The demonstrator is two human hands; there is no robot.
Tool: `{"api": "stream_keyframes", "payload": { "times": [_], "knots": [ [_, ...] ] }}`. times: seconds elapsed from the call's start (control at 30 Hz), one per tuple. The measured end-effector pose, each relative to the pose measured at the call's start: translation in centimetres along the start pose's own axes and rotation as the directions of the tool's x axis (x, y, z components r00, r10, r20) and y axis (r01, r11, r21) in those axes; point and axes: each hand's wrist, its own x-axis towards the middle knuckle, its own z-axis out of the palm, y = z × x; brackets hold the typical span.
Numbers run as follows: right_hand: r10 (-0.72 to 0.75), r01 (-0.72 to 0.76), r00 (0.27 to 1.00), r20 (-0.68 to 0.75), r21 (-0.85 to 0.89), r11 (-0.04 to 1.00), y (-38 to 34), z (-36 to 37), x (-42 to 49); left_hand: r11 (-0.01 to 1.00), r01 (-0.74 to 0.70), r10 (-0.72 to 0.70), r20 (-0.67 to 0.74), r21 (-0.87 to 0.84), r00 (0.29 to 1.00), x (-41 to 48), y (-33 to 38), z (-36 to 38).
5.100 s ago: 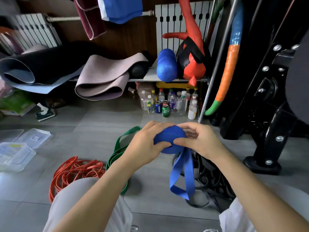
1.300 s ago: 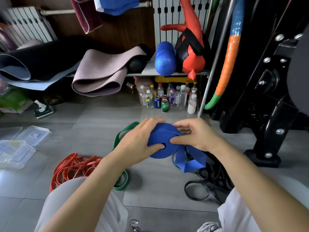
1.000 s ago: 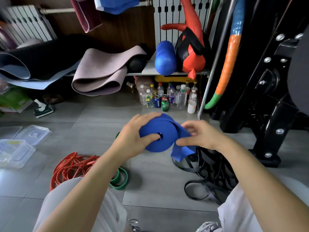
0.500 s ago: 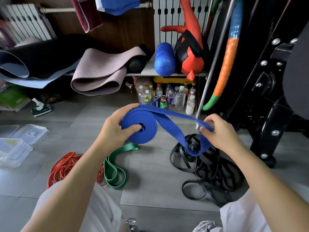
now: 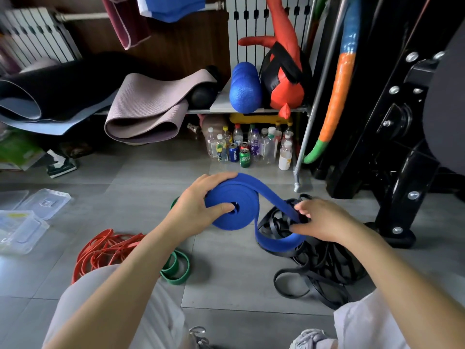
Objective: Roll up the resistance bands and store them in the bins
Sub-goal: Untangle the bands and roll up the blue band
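Two hands are showing — left hand (image 5: 196,207), right hand (image 5: 324,220) — sharing one blue band (image 5: 242,216). One green band (image 5: 176,269) is lying there; the orange bands (image 5: 105,248) and black bands (image 5: 324,268) are tangling past counting.

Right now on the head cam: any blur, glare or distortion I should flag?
Head view: strong wide-angle bowing, the radiator and black frame lean outward; corners soft; blue band roll in the left hand sharp; right hand fingertips slightly smeared; shadows soft, no hard glare on the floor.

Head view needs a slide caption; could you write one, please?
Left hand grips coiled blue band; right hand pinches its loose tail over black bands.
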Motion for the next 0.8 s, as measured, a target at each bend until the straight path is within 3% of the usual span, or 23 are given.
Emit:
{"api": "stream_keyframes", "payload": {
  "times": [0.1, 0.2, 0.33, 0.47, 0.67, 0.8],
  "knots": [
    [-0.176, 0.154, 0.984, 0.006, 0.456, 0.876, -1.5, 0.0, -0.3, 0.999, -0.034, 0.032, 0.062, 0.036, 0.998, 0.0, 0.3, 1.1],
    [-0.346, 0.316, 0.934, -0.095, 0.675, 0.667, -3.1, 0.1, -0.4, 0.995, -0.083, 0.075, 0.124, 0.063, 0.989, 0.0, 0.5, 2.1],
    [-0.300, 0.368, 0.927, -0.225, 0.701, 0.611, -3.9, 0.3, -0.2, 0.995, -0.066, 0.057, 0.119, 0.075, 0.991, 0.0, 0.3, 2.6],
    [-0.271, 0.339, 0.938, -0.217, 0.742, 0.579, -3.8, 0.1, 0.2, 0.999, -0.027, 0.024, 0.065, 0.044, 0.998, 0.3, 0.2, 2.5],
    [-0.287, 0.318, 0.937, -0.200, 0.829, 0.461, -3.7, -0.3, 0.1, 0.980, -0.057, 0.049, -0.044, -0.191, 0.998, 0.6, 0.8, 2.6],
    [-0.277, 0.330, 0.929, -0.246, 0.890, 0.316, -3.6, -0.2, 0.1, 0.951, -0.059, 0.047, -0.049, -0.303, 0.998, 0.7, 0.9, 3.0]
  ]
}}
